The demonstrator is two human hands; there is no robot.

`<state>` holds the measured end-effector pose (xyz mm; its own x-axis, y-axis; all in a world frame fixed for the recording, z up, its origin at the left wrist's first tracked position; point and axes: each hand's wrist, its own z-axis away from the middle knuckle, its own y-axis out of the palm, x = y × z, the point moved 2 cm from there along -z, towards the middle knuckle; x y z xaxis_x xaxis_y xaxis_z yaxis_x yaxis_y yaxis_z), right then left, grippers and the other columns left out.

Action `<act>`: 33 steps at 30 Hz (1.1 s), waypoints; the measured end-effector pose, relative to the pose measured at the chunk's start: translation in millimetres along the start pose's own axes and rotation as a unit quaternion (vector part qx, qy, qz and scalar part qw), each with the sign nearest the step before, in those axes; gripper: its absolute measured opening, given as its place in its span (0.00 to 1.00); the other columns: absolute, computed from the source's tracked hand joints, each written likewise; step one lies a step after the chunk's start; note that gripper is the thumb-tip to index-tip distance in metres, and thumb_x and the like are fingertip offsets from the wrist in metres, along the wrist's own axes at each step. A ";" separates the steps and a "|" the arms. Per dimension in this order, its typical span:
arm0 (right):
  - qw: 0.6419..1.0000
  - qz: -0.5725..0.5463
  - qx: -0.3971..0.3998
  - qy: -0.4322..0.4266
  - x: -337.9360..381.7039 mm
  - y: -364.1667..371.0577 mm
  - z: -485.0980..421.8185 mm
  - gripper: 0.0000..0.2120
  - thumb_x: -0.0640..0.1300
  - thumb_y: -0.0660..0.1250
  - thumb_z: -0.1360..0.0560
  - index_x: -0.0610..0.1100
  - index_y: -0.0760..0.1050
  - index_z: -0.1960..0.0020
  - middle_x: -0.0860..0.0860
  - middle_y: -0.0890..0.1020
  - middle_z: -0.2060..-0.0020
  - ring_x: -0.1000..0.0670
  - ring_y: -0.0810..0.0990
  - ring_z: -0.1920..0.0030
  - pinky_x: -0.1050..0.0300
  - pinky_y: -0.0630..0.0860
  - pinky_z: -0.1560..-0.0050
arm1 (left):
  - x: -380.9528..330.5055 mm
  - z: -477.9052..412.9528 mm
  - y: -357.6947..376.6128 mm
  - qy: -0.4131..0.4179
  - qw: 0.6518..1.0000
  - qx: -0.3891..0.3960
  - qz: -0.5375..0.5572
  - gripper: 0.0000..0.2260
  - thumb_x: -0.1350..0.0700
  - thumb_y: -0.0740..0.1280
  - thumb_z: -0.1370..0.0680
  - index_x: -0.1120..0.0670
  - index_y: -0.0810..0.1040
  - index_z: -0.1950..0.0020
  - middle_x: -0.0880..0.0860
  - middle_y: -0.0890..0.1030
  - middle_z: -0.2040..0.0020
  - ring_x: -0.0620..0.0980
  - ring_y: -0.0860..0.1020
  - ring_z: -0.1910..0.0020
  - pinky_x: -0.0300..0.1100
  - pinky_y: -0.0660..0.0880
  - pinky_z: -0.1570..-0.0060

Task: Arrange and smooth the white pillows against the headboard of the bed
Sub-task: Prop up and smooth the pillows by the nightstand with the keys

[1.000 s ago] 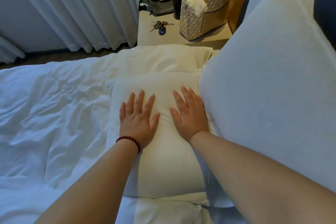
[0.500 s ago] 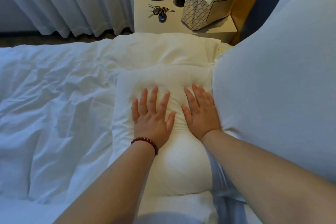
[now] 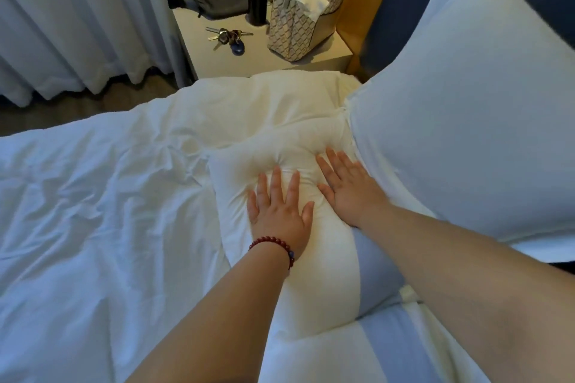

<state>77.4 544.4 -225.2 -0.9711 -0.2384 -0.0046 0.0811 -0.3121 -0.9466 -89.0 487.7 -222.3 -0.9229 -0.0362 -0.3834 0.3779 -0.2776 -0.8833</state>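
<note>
As left hand [image 3: 280, 211] presses pillow [image 3: 314, 283], headboard [image 3: 392, 3] half-hidden

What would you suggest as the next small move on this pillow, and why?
Probably sweep both hands outward: the left hand and right hand press flat on the small pillow, and creases radiate from the dent around their fingertips.

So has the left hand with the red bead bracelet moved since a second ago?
Yes, slightly: the left hand has slid across the small white pillow toward the large upright white pillow, closing on the right hand.
</note>
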 end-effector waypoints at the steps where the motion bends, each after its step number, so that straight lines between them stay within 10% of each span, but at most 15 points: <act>1: 1.000 0.005 0.014 0.008 3.8 -4.5 2.5 0.28 0.59 0.40 0.18 0.54 0.34 0.22 0.53 0.36 0.22 0.50 0.37 0.22 0.49 0.39 0.23 | 3.0 1.4 -2.5 0.009 1.000 0.010 -0.003 0.28 0.38 0.43 0.19 0.41 0.35 0.23 0.49 0.34 0.22 0.53 0.32 0.24 0.53 0.33 0.27; 10: 0.993 -0.026 0.118 -0.007 0.2 -40.4 -2.8 0.29 0.57 0.47 0.17 0.55 0.37 0.22 0.53 0.38 0.22 0.50 0.42 0.21 0.51 0.44 0.23 | 4.5 5.5 -12.2 0.018 0.999 0.040 -0.018 0.29 0.37 0.41 0.20 0.43 0.31 0.24 0.50 0.31 0.23 0.54 0.31 0.24 0.54 0.35 0.27; 15: 0.994 -0.078 0.032 -0.074 -20.0 -77.6 -17.4 0.25 0.54 0.55 0.18 0.52 0.58 0.23 0.49 0.65 0.25 0.44 0.65 0.27 0.48 0.61 0.28 | 1.4 5.4 -16.1 0.004 0.999 0.037 -0.013 0.29 0.37 0.41 0.20 0.42 0.32 0.24 0.49 0.33 0.22 0.54 0.33 0.24 0.54 0.37 0.25; 22: 0.986 -0.051 -0.005 -0.161 -33.1 -121.6 -76.8 0.23 0.52 0.58 0.18 0.50 0.63 0.24 0.48 0.68 0.27 0.45 0.65 0.28 0.51 0.60 0.30 | -43.4 -12.0 -48.6 -0.058 0.987 -0.146 -0.039 0.27 0.40 0.48 0.20 0.49 0.52 0.23 0.52 0.61 0.26 0.55 0.55 0.26 0.53 0.52 0.29; 26: 0.983 -0.069 0.027 -0.167 -45.2 -133.3 -130.8 0.20 0.52 0.60 0.19 0.50 0.68 0.28 0.47 0.74 0.31 0.46 0.71 0.33 0.54 0.66 0.34 | -61.2 -56.6 -59.2 -0.068 0.987 -0.132 -0.066 0.29 0.37 0.44 0.20 0.44 0.43 0.21 0.50 0.44 0.20 0.53 0.36 0.23 0.57 0.38 0.26; 33: 0.967 -0.168 0.122 -0.145 -39.5 -92.8 -182.6 0.20 0.55 0.66 0.23 0.37 0.79 0.49 0.43 0.82 0.51 0.43 0.78 0.48 0.53 0.71 0.49 | -59.0 -69.9 -32.2 -0.129 0.984 -0.081 -0.092 0.29 0.35 0.38 0.21 0.42 0.43 0.21 0.47 0.46 0.20 0.51 0.41 0.22 0.56 0.36 0.26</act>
<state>67.3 750.8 -196.1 -0.8508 -0.3233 0.4142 -0.1428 -0.6164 -0.7744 -41.5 565.8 -190.2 -0.9570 -0.2481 -0.1501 0.1900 -0.1455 -0.9709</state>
